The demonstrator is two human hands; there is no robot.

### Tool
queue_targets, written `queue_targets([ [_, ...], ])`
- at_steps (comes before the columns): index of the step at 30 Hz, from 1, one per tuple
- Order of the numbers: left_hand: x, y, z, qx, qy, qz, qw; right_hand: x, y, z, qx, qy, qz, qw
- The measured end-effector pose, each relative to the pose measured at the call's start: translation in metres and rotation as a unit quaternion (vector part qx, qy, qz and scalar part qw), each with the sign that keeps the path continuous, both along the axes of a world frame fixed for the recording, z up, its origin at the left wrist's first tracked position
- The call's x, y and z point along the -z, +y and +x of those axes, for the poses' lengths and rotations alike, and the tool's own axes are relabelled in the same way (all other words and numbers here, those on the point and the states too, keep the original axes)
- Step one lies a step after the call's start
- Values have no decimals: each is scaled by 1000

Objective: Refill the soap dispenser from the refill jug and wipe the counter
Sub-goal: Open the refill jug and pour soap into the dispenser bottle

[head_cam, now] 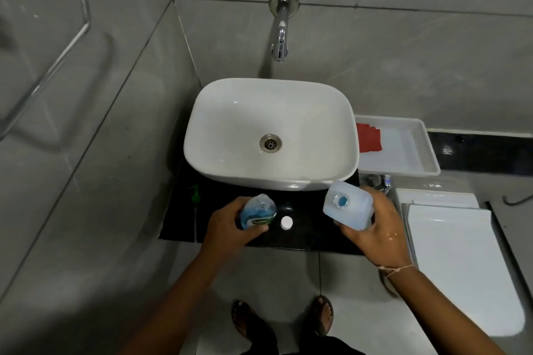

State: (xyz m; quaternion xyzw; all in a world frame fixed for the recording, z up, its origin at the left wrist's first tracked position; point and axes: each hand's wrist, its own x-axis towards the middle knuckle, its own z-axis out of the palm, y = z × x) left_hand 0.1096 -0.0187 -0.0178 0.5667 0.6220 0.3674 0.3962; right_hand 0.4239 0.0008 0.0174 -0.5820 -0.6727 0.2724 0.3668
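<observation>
- Left hand (pixel 227 228) is wrapped around the soap dispenser (pixel 258 212), fingers closed on its side nearest the camera and thumb on the far side; the bottle stands on the black counter (pixel 305 236) in front of the basin.
- Soap dispenser: clear rounded plastic bottle, blue liquid inside, a label band low on its front; the threaded neck is uncovered and faces up.
- Right hand (pixel 375 225) is clamped on the refill jug (pixel 347 206), palm under and behind the body, fingers reaching round its near edge. The jug sits forward of the palm, lifted off the counter and tilted, mouth turned towards the camera.
- Refill jug: translucent white plastic, boxy with rounded corners; blue liquid shows through the open round mouth.
- The two containers are well apart; a small white cap (pixel 286 222) lies flat on the counter between them, just beside the dispenser.
- A green pump head (pixel 195 196) with its tube lies at the left end of the counter.
- Counter: dark, glossy stone slab.
- Basin (pixel 219 124): white glazed, rounded rectangle, metal drain at centre, chrome wall tap (pixel 280 37) above.
- Right of the basin, a white plastic tray (pixel 427 150) holds a red cloth (pixel 369 140).
</observation>
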Motion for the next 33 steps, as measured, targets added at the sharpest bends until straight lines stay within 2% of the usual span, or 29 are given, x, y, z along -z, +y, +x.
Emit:
queue_targets([
  [6, -56, -4, 33, 50, -33, 49, 997, -69, 24, 0, -53, -96, 145, 983],
  [10, -81, -7, 48, 58, -36, 91, 993, -103, 34, 0, -62, -158, 203, 964],
  [18, -100, -14, 64, 60, -58, 115, 990, -128, 37, 5, -78, -237, 264, 932],
  [33, -109, -31, 70, 53, -62, 122, 989, -148, 29, 6, -87, -291, 308, 902],
])
